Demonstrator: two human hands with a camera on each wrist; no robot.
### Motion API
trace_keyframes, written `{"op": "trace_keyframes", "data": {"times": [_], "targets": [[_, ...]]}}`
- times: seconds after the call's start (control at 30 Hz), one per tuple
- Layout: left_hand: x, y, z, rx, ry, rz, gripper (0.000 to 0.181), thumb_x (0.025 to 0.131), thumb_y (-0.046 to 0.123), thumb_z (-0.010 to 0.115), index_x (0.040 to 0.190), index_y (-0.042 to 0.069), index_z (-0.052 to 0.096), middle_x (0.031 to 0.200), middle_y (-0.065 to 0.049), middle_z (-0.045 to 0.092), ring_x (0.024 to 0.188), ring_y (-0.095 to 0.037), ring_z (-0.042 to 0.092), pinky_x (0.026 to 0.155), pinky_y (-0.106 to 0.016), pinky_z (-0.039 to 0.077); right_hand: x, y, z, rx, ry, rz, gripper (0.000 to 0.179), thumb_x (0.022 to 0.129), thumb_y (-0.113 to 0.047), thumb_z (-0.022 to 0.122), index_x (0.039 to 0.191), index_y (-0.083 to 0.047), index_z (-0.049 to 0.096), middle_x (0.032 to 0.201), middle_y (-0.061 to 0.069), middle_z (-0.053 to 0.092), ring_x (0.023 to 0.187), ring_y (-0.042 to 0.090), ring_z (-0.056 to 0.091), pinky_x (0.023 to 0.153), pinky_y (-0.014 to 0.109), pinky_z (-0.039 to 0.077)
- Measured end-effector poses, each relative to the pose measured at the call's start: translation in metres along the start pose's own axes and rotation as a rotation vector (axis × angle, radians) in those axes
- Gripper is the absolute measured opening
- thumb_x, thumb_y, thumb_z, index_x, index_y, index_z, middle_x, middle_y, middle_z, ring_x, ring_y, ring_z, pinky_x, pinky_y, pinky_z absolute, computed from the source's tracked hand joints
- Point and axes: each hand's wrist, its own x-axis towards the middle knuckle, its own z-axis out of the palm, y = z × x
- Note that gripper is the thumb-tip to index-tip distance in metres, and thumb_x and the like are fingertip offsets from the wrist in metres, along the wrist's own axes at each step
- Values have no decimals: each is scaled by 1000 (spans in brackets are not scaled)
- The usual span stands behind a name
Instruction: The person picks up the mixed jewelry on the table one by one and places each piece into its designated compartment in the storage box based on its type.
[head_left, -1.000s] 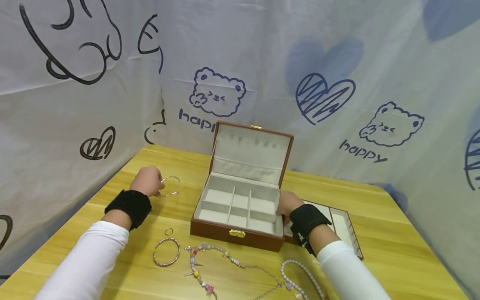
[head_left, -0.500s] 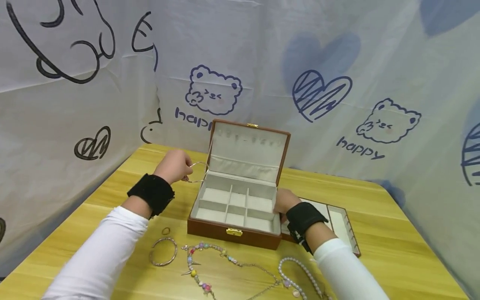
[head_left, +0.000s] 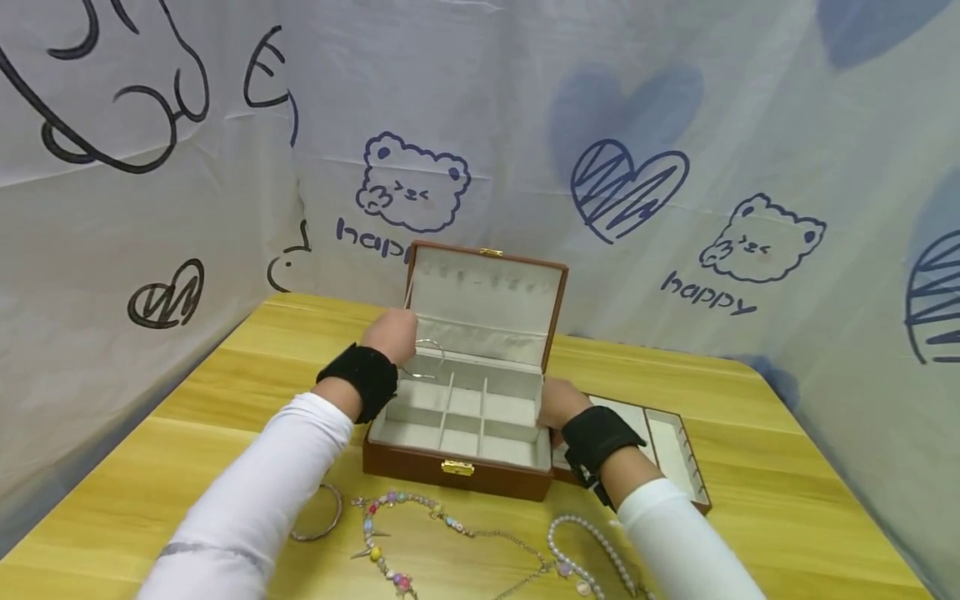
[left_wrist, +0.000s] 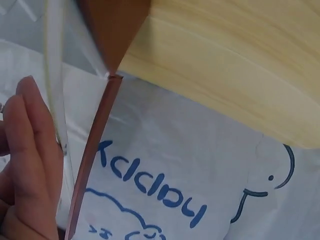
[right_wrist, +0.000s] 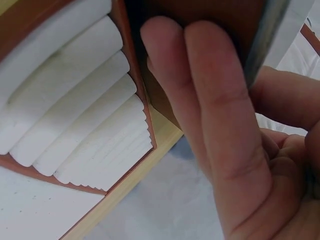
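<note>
A brown jewelry box stands with its lid raised, showing pale compartments. Over its back left compartment, my left hand pinches a thin silver bangle. In the left wrist view the fingers are beside the lid's pale lining; the fingertips' hold on the bangle is hidden there. My right hand grips the box's right wall. The right wrist view shows its fingers along the brown outer side and the thumb across the edge.
To the box's right lies a tray, with white ring rolls in the right wrist view. In front are a second bangle, partly behind my left forearm, a colourful beaded necklace and a pearl strand. A printed curtain hangs behind the table.
My left hand has carried the bangle rightward from the table's left side to over the box. The right hand keeps its grip. A small ring has gone out of sight behind my left arm.
</note>
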Motion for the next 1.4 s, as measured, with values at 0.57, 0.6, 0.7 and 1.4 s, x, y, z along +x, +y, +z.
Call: {"op": "trace_keyframes", "data": {"times": [0.57,0.6,0.7,1.4], "targets": [[111,-87,170,158,71,118,23,89,3,47,76,9,64,75,-7,66,61,-21,60,51,-39,49,-5,-6,8,55,-21,16,23,78,0,69,97,11,62,93,24,66,70,24,66,63,30,54],[109,-86,169,157,64,129,23,89,2,46,77,9,64,75,-8,66,62,-21,60,51,-39,49,-6,-7,8,49,-19,8,23,78,0,69,97,11,63,95,24,66,72,24,66,64,30,54],[106,-85,172,179,66,161,22,87,1,48,74,10,62,77,-7,65,66,-20,60,53,-36,49,-7,-7,9,33,-10,-6,22,76,1,69,96,10,63,95,23,67,75,24,65,66,31,53],[99,-97,202,227,64,192,13,82,3,56,76,12,64,83,-9,68,65,-27,62,52,-43,50,11,0,19,186,-60,27,32,75,6,68,104,12,57,95,27,64,48,21,63,43,28,51]]}}
